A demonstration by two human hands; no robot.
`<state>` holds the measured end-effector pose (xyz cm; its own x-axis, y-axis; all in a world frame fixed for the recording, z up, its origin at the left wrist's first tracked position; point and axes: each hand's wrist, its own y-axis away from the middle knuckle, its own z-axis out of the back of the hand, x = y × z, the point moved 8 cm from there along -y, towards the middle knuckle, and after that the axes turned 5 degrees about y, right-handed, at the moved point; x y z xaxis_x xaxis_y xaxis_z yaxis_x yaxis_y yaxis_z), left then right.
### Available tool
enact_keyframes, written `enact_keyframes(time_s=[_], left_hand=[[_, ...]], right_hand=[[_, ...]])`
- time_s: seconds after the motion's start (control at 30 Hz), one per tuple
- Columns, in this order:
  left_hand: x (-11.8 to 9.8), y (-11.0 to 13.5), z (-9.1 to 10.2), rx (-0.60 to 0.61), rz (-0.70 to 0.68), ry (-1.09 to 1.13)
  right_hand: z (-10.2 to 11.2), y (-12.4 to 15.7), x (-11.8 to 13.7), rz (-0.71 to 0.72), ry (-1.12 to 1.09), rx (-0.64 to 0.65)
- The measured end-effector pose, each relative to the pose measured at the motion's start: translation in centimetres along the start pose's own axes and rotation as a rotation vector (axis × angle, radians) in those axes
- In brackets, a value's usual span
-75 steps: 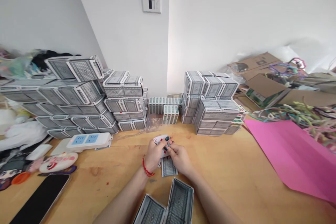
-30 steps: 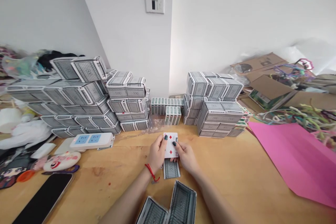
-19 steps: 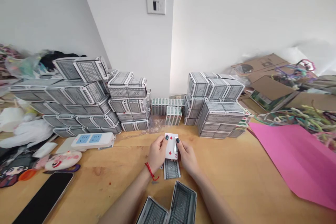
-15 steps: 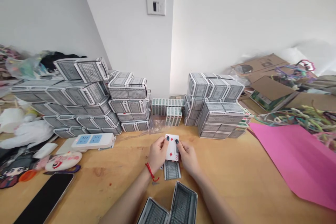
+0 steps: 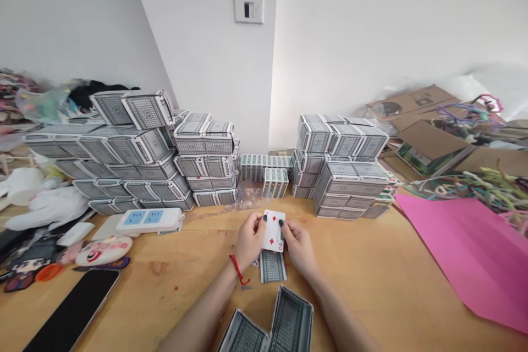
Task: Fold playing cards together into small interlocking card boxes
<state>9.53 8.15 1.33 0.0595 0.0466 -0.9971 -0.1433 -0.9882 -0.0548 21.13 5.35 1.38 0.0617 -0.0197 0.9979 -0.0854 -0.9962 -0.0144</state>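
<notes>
A playing card [image 5: 273, 232], the two of diamonds, is held face up between both hands over the wooden table. My left hand [image 5: 250, 236] pinches its left edge, thumb on the face. My right hand [image 5: 297, 243] grips the right edge in the same way, its thumb near the upper corner. Just below the held card lies a grey-patterned card piece [image 5: 273, 268], back side up, partly covered. Closer to me stand two joined open boxes [image 5: 292, 313] made of the same patterned cards, cut off by the lower frame edge.
Stacks of card-built blocks [image 5: 136, 148] rise at the left, with more card blocks [image 5: 350, 181] at the right. Small card packs [image 5: 275, 181] stand between them. A power strip [image 5: 149, 220], a phone [image 5: 74, 311] and a pink sheet [image 5: 466, 253] lie around the table.
The view has shifted slightly, so everything sits a little further right. Both hands keep their hold on the card, with hardly any movement.
</notes>
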Motion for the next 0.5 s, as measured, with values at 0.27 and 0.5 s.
enact_keyframes(time_s=[0.27,0.5], left_hand=[[0.6,0.2,0.0,-0.014,0.020,0.072],[0.4,-0.1,0.5,-0.035,0.014,0.117]], right_hand=[[-0.9,0.2,-0.5,-0.061,-0.133,0.099],[-0.4,-0.1,-1.2,-0.111,-0.156,0.101]])
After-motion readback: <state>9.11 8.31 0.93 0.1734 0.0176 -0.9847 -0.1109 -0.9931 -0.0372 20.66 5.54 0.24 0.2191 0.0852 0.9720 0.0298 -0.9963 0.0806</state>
